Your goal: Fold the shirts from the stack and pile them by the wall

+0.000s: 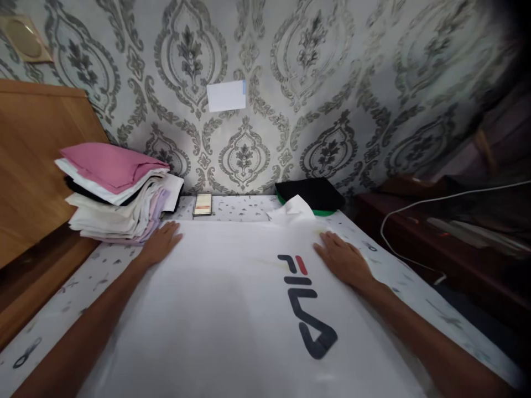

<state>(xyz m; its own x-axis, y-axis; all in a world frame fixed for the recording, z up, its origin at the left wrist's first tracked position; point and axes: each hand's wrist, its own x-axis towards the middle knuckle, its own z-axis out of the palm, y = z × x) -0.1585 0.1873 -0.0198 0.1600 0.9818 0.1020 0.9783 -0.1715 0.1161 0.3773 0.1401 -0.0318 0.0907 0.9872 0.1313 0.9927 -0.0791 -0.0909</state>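
Both hands flat on spread white FILA fabric

White smooth fabric piece with printed lettering (215,309) = landmark. Spread out flat, fills the middle and near part of view, on a white sheet with small dark motifs (244,207). Dark FILA print with one red bar (302,294) sits on the fabric's right half, letters running from far end toward near end.

Left hand (161,244): open, palm down, fingers extended, at the fabric's far left corner, nothing gripped. Right hand (344,258): open too, palm down, fingers slightly spread, at the fabric's far right corner, nothing gripped. Both forearms run along the fabric's sides.

Left of fabric, just beyond left hand: stack of folded cloths, white, cream, black and lilac (112,213), topped by a folded pink cloth (116,166). Brown wooden panel (41,160) farther left of fabric, behind the stack.

Just past fabric's far edge, left part: small cream rectangular item with dark border (203,204). Far edge, right part: raised white cloth peak (295,207), can't tell if same piece. Behind that, folded black cloth with green edge (311,192).

Right of fabric, well apart: thin white cable (385,221). Beyond fabric: grey-patterned wallpaper (244,149) with white paper rectangle (226,96).
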